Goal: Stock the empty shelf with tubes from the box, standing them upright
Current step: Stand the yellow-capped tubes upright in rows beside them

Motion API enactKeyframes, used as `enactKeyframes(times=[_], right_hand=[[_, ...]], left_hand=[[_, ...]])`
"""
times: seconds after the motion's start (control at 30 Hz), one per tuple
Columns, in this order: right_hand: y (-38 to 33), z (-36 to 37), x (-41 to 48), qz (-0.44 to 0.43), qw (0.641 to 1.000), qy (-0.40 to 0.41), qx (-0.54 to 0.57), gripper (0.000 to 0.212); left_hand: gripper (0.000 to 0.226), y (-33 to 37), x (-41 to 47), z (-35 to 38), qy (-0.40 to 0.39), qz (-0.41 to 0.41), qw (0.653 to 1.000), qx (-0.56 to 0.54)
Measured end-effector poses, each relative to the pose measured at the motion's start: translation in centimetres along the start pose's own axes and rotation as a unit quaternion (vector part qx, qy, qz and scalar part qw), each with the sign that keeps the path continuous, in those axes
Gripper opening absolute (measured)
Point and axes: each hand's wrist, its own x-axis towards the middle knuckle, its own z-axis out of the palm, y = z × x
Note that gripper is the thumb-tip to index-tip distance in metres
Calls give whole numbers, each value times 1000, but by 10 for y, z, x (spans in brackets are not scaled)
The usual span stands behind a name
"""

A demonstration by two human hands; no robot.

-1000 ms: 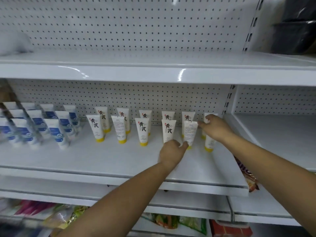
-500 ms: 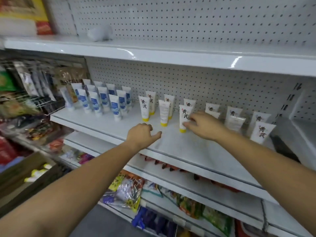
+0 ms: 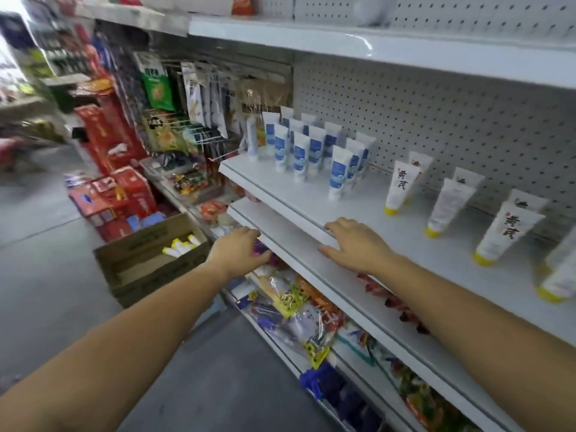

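Several white tubes with yellow caps (image 3: 399, 188) stand cap-down on the white shelf (image 3: 311, 201), toward the right. To their left stand several white tubes with blue labels (image 3: 338, 171). On the floor at lower left sits a cardboard box (image 3: 137, 260) with a few yellow-capped tubes (image 3: 180, 246) lying inside. My left hand (image 3: 240, 252) hovers empty in front of the lower shelf edge, fingers relaxed. My right hand (image 3: 355, 244) is spread flat over the shelf's front edge and holds nothing.
Snack packets (image 3: 290, 297) fill the lower shelves beneath my arms. Hanging bags (image 3: 156, 85) and a wire rack (image 3: 202, 138) sit left of the shelf. Red cartons (image 3: 121, 188) are stacked on the grey floor beyond the box. An upper shelf (image 3: 343, 42) overhangs.
My view has swung left and down toward the box. Both hands have drawn back from the standing tubes to the shelf's front edge; the left has dropped below it.
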Motion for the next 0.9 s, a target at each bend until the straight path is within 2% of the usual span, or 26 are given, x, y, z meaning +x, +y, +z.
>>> enactKeyframes(times=[0.17, 0.27, 0.47, 0.9], right_hand=[[-64, 31, 75, -59, 998, -20, 22, 64], [-102, 49, 119, -90, 995, -29, 23, 60], [-166, 81, 197, -131, 990, -36, 30, 50], [-220, 161, 366, -183, 977, -99, 37, 55]], left_hand=[[61, -95, -2, 8, -10, -58, 998, 2], [48, -143, -4, 11, -15, -100, 995, -2], [59, -229, 5, 12, -35, -158, 986, 27], [60, -348, 81, 54, -31, -227, 973, 38]])
